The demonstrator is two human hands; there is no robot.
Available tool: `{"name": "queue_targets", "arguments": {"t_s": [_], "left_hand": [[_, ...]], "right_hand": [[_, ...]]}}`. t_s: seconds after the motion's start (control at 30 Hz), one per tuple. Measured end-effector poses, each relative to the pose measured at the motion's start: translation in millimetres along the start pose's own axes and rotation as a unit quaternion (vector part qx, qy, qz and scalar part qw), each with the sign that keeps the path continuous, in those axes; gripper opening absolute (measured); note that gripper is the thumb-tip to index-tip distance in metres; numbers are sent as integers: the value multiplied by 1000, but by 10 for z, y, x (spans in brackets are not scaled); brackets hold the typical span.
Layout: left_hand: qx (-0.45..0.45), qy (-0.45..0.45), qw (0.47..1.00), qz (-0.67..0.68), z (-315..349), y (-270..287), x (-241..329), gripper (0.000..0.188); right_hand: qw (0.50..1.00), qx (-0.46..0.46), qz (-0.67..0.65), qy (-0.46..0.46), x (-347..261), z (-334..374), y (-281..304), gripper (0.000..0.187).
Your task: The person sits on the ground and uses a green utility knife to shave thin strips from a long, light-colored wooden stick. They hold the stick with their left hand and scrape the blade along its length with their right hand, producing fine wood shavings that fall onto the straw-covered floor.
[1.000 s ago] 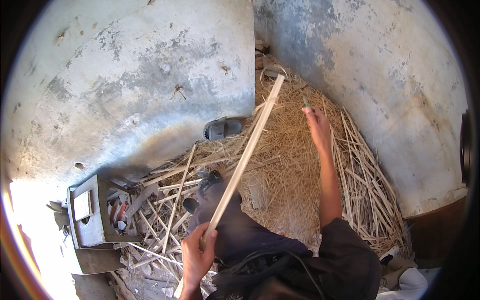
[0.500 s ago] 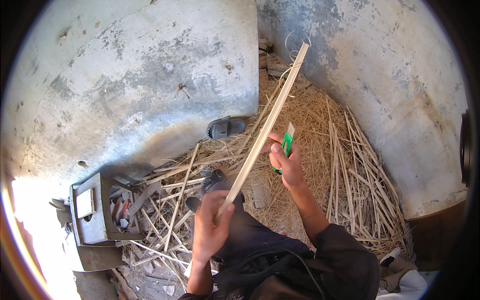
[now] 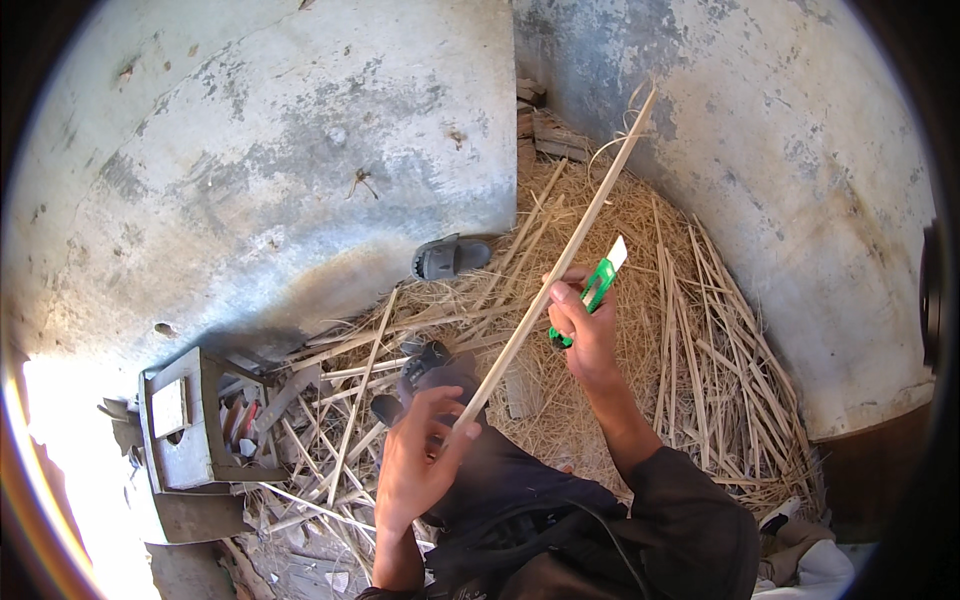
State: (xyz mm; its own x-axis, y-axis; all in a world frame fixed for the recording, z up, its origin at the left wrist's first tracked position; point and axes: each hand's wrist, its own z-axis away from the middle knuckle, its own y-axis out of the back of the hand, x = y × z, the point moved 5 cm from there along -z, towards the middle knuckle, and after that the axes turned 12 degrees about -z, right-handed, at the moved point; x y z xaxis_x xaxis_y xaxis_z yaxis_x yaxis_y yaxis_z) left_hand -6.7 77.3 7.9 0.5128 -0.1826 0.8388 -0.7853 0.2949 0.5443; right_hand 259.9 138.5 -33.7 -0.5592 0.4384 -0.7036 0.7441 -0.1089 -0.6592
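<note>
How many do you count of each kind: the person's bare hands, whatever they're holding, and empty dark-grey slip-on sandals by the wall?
Bare hands, left hand and right hand: 2
Long, thin, pale wooden strip: 1
Green-handled utility knife: 1
Empty dark-grey slip-on sandal: 1
Total: 5

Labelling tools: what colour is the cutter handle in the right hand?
Green: the cutter handle in the right hand, seen best in the head view.

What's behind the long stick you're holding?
Behind the long stick you can see straw-like shavings, dark trousers toward its lower end, and the wall past its tip. Whatever is directly behind it is covered; the left hand hides more.
</note>
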Motion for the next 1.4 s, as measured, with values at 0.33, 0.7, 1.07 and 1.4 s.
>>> {"name": "queue_targets", "arguments": {"t_s": [0.33, 0.7, 1.07, 1.4], "left_hand": [[-46, 8, 999, -24, 70, 50, -129, 23], [43, 45, 993, 102, -73, 21, 43, 34], [64, -2, 995, 70, -47, 1, 144, 34], [77, 21, 996, 27, 34, -23, 224, 38]], "right_hand": [[998, 25, 21, 62, -227, -70, -4, 20], [888, -263, 331, 183, -31, 471, -380, 43], [850, -288, 370, 242, -112, 491, -567, 42], [806, -272, 424, 311, -246, 490, -616, 44]]}}
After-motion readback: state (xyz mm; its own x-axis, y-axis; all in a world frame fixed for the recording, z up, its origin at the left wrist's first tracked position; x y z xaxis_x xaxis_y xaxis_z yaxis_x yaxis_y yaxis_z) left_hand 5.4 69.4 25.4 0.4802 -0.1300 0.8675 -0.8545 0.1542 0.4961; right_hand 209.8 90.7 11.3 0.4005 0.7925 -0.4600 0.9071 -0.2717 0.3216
